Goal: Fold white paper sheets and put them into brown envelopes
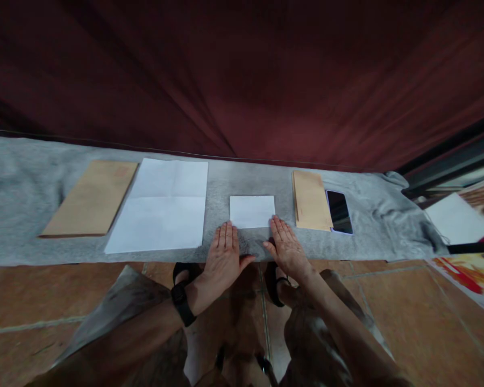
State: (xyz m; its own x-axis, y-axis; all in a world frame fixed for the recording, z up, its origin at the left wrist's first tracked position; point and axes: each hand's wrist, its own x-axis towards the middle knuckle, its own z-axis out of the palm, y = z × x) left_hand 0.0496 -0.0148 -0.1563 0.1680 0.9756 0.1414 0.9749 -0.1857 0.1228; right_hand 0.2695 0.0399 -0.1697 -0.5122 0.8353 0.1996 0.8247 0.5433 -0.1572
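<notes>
A small white sheet of folded-looking paper lies flat on the grey cloth in front of me. My left hand rests flat at its lower left corner, fingers stretched out and thumb apart. At the lower right corner lies my right hand, also flat with fingers extended and touching the edge. Neither hand grips anything. Left of the small paper is a stack of larger white sheets with crease lines. To the right sit brown envelopes.
A big stack of brown envelopes lies at far left. Beside the right-hand envelopes is a phone with a dark screen. Grey cloth covers the narrow table, and a dark red curtain hangs behind it. Tiled floor shows below.
</notes>
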